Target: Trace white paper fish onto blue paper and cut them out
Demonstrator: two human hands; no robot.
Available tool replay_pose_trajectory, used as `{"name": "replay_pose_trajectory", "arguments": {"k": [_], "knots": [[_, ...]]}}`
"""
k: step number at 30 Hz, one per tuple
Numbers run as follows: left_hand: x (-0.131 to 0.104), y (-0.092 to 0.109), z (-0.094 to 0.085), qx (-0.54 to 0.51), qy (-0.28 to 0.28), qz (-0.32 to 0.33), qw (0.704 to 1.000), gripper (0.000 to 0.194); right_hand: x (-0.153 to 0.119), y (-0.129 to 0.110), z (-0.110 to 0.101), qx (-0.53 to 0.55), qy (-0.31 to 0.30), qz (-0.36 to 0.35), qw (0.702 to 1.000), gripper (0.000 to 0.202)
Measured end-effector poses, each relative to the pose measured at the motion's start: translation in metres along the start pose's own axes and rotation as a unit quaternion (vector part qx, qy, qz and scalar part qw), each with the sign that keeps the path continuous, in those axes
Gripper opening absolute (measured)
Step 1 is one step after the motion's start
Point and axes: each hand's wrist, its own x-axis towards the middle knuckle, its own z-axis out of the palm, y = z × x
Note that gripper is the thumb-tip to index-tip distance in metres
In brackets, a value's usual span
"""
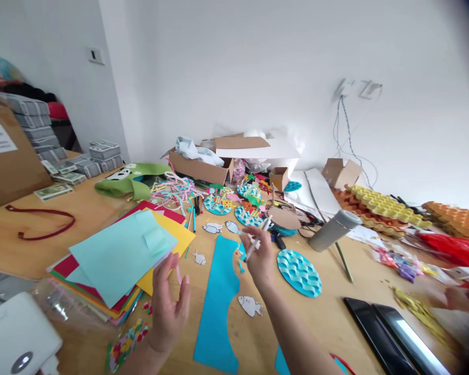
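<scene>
My right hand (260, 255) is closed around a slim white pen (265, 223), held at a slant above the table. Beneath its fingers lies a small blue-and-beige paper cutout (241, 253), partly covered. My left hand (170, 297) is raised palm inward with fingers apart, holding nothing. A pale purple strip (179, 274) shows beside its fingers. Between the two hands lies a wavy-edged blue paper piece (216, 307). Around it are a white paper fish (250, 305), a smaller fish cutout (199, 257) and a blue-grey fish cutout (231, 226).
Stacked coloured paper (113, 260) lies left. A round wave-patterned disc (299, 273), grey tumbler (334, 232) and black phone-like slabs (394, 333) are at right. Behind stand an open cardboard box (199, 165) and egg trays (386, 205). Another person's hand (461, 299) is blurred at far right.
</scene>
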Motion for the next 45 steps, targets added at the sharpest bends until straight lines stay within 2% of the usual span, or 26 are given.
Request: {"name": "replay_pose_trajectory", "arguments": {"k": [3, 6, 9, 13, 15, 17, 20, 27, 31, 37, 40, 45], "knots": [[0.002, -0.003, 0.0, 0.021, -0.009, 0.012, 1.0, 0.055, 0.024, 0.013, 0.041, -0.039, -0.069, 0.019, 0.997, 0.015], [0.005, -0.004, -0.002, 0.033, -0.013, 0.026, 0.999, 0.055, 0.031, 0.021, 0.058, -0.041, -0.133, 0.024, 0.99, 0.021], [0.006, -0.004, -0.003, 0.034, -0.011, 0.017, 0.999, 0.056, 0.014, 0.022, 0.037, -0.044, -0.183, 0.03, 0.982, 0.025], [0.004, -0.003, -0.004, 0.022, -0.019, 0.007, 1.0, 0.057, -0.031, 0.017, -0.021, -0.053, -0.184, 0.096, 0.977, 0.022], [0.003, -0.002, -0.005, 0.016, -0.025, 0.008, 1.0, 0.058, -0.05, 0.013, -0.043, -0.047, -0.179, 0.125, 0.975, 0.021], [0.002, -0.001, -0.005, 0.015, -0.035, 0.014, 0.999, 0.059, -0.061, 0.01, -0.054, -0.043, -0.17, 0.137, 0.975, 0.02], [0.004, -0.001, -0.005, 0.018, -0.033, 0.025, 0.999, 0.059, -0.065, 0.005, -0.054, -0.034, -0.158, 0.134, 0.978, 0.017], [0.008, -0.002, -0.005, 0.035, -0.027, 0.043, 0.998, 0.055, -0.054, -0.013, -0.015, -0.061, -0.208, 0.083, 0.973, 0.015], [0.011, 0.0, -0.004, 0.043, -0.035, 0.055, 0.997, 0.051, -0.048, -0.024, 0.02, -0.149, -0.309, 0.046, 0.938, 0.016], [0.014, 0.004, -0.004, 0.074, -0.042, 0.072, 0.994, 0.049, -0.042, -0.03, 0.073, -0.205, -0.358, 0.017, 0.911, 0.016], [0.014, 0.004, -0.004, 0.084, -0.043, 0.077, 0.993, 0.048, -0.04, -0.034, 0.085, -0.236, -0.37, 0.016, 0.898, 0.017], [0.015, 0.004, -0.003, 0.085, -0.055, 0.08, 0.992, 0.046, -0.037, -0.037, 0.091, -0.255, -0.387, 0.03, 0.886, 0.026]]}}
